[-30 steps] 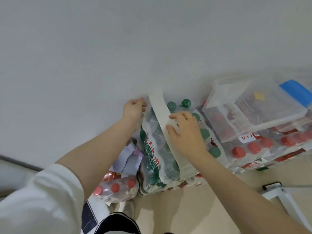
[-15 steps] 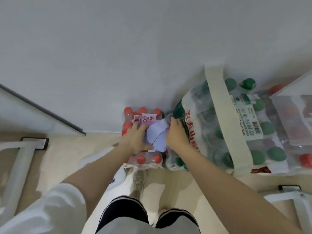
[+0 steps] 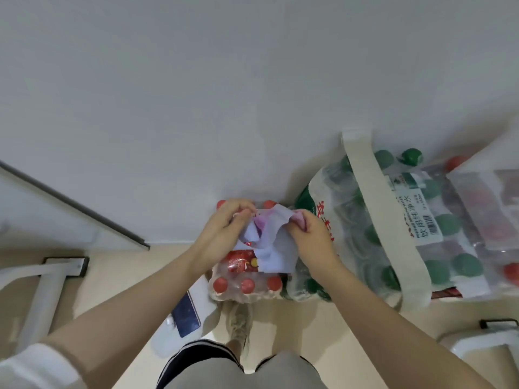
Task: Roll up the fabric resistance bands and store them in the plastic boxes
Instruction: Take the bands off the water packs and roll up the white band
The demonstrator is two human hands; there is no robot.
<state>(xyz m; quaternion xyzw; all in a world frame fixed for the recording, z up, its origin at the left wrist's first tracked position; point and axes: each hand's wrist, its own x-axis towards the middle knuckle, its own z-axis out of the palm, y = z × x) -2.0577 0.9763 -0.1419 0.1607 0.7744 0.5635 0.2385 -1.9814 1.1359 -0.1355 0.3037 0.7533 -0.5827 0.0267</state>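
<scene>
A pale lilac fabric resistance band [image 3: 271, 245] with a pink-purple inner side hangs crumpled between my two hands. It is held above a shrink-wrapped pack of red-capped bottles [image 3: 244, 284] on the floor by the wall. My left hand [image 3: 224, 231] pinches its left upper edge and my right hand [image 3: 309, 237] grips its right upper end. A clear plastic box [image 3: 483, 209] lies at the right edge on top of other bottle packs, only partly in view.
A large pack of green-capped bottles [image 3: 373, 228] with a beige carry strap [image 3: 390, 220] lies right of my hands. White table legs [image 3: 42, 287] stand at left and lower right. A phone [image 3: 186, 314] on a white object lies by my foot.
My hands left the green-capped pack and its strap, went down to the lilac band on the red-capped pack, and now lift and spread it. The view has swung left and down.
</scene>
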